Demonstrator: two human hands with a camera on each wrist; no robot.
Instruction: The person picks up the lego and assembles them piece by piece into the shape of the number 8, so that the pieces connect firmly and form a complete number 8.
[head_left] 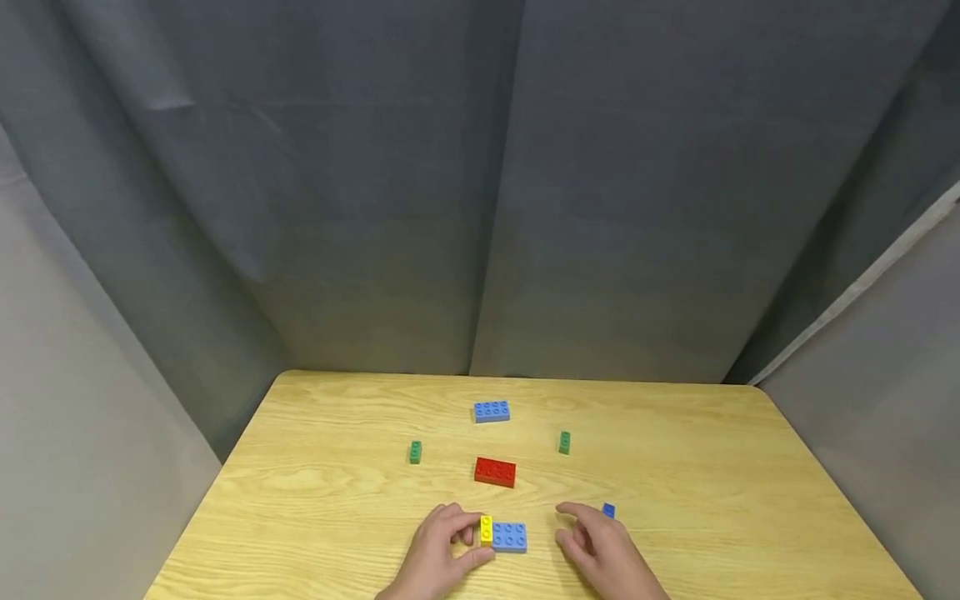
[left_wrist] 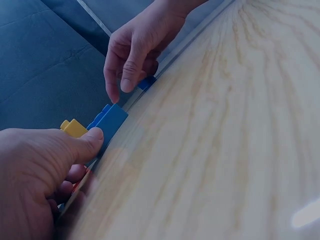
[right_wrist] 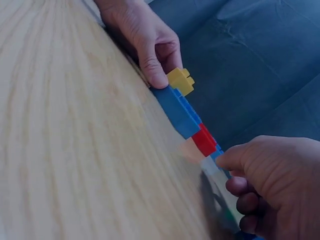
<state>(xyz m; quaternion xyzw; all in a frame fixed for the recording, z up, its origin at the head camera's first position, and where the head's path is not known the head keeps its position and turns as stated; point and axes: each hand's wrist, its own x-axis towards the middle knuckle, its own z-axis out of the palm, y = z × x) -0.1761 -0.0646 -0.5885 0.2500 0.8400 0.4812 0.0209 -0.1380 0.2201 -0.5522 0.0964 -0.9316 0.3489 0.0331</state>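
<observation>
Thumb and index finger of my left hand (head_left: 438, 550) pinch the left end of a light blue building brick (head_left: 511, 537) lying on the table. A small yellow brick (head_left: 486, 531) sits on top of that end, raised above the blue studs in the right wrist view. Off to the right, my right hand (head_left: 603, 554) hovers low with bent fingers and a gap between thumb and index finger, holding nothing. A small dark blue brick (head_left: 609, 510) lies just behind its knuckles, partly hidden by the hand.
Beyond the hands lies a red brick (head_left: 495, 472), with another light blue brick (head_left: 492, 412) farther back. Small green bricks sit to the left (head_left: 416, 452) and right (head_left: 565, 442). Grey curtains (head_left: 480, 192) surround the wooden table (head_left: 315, 467).
</observation>
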